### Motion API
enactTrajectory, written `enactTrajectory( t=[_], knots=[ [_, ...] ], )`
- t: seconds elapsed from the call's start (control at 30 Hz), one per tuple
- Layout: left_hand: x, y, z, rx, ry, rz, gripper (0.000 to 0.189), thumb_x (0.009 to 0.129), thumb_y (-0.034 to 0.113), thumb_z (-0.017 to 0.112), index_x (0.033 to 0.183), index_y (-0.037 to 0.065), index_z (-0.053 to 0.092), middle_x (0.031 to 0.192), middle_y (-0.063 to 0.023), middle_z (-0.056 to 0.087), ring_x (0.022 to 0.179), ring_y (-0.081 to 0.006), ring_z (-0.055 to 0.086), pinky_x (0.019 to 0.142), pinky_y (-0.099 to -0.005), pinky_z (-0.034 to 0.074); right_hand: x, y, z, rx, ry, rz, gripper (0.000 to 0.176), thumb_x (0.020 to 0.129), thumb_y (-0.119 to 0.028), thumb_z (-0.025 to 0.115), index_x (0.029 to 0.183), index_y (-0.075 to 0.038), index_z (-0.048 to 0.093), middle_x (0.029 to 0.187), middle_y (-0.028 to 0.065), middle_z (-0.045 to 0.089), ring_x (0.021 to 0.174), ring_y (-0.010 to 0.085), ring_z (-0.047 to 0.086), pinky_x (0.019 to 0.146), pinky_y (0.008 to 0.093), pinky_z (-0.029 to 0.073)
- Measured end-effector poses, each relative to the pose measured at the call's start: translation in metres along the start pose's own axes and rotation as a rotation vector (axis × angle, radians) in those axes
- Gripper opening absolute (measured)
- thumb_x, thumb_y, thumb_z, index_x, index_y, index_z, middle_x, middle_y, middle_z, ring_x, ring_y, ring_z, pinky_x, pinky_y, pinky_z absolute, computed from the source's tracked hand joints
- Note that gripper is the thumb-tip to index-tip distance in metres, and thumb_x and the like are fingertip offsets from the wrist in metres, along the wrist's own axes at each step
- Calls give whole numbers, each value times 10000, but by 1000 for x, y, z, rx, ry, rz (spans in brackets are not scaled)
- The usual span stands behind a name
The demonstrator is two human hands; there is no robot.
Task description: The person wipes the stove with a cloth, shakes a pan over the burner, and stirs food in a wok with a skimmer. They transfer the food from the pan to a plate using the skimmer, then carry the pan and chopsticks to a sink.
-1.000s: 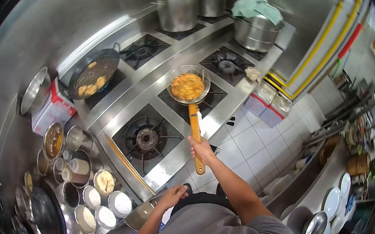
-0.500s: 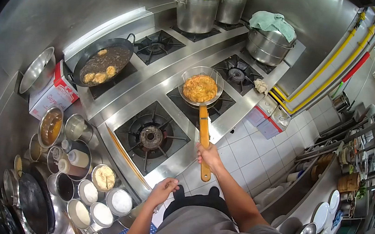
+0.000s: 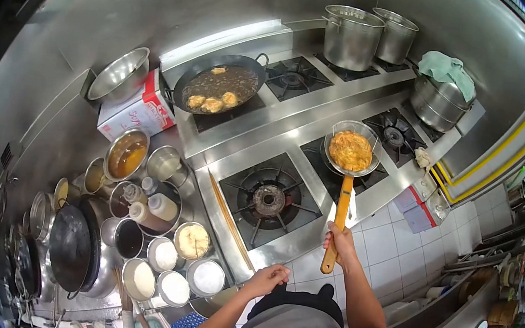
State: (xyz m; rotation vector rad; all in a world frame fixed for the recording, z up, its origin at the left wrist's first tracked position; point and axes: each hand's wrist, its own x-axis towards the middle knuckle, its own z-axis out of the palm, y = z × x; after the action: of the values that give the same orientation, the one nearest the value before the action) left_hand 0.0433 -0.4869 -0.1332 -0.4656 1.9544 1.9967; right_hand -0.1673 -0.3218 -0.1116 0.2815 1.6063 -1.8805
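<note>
My right hand (image 3: 341, 240) is closed around the long wooden handle of a wire strainer (image 3: 339, 209). In its basket lies a golden-brown fried piece of food (image 3: 350, 151), held over the front burner. My left hand (image 3: 268, 279) hangs near my waist by the stove's front edge, its fingers curled in and nothing visible in them. A black wok (image 3: 263, 59) of dark bubbling oil stands on the back left burner, with several browned pieces floating in it. Close to my left hand is a bare gas burner (image 3: 268, 196).
Left of the stove are metal cups of white powder (image 3: 206, 277), squeeze bottles (image 3: 162, 207), a bowl of orange liquid (image 3: 126, 154) and a black pan (image 3: 70, 248). Tall stockpots (image 3: 352, 40) and a cloth-topped steamer (image 3: 440, 107) stand behind. Long chopsticks (image 3: 227, 213) lie along the stove edge.
My view has turned left, so the stove and wok sit farther right in the picture. My right hand still holds the strainer over the burner; my left hand stays curled near my waist.
</note>
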Motion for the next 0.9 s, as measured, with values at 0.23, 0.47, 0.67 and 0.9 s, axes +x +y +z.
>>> enactTrajectory(
  t=[0.23,0.47,0.67,0.9],
  knots=[
    [-3,3,6,-18,10,12,331,938,310,492,1099,30,565,899,-66,639,799,-116,573,739,-249,463,8,14,0,290,-146,94,452,897,-458,480,1048,-34,434,803,147,549,677,282,623,641,391,557],
    [-8,9,14,-49,-41,-8,349,938,307,494,1092,0,552,887,-85,636,798,-130,577,750,-254,460,15,38,-18,609,-316,187,731,879,-660,207,1149,-8,398,917,209,553,934,379,585,840,492,497],
    [-21,9,12,-5,-7,-26,399,941,353,474,1100,1,571,915,-83,630,816,-137,580,781,-267,473,33,45,-31,545,-485,245,824,834,-727,174,1171,-24,441,1016,194,563,978,354,569,863,515,450],
    [-37,23,31,70,3,-36,350,933,312,501,1058,-2,589,856,-89,648,776,-134,600,715,-260,477,55,31,3,370,-208,-39,313,881,-379,571,789,-108,446,570,-39,406,433,60,375,376,232,338]
  ],
)
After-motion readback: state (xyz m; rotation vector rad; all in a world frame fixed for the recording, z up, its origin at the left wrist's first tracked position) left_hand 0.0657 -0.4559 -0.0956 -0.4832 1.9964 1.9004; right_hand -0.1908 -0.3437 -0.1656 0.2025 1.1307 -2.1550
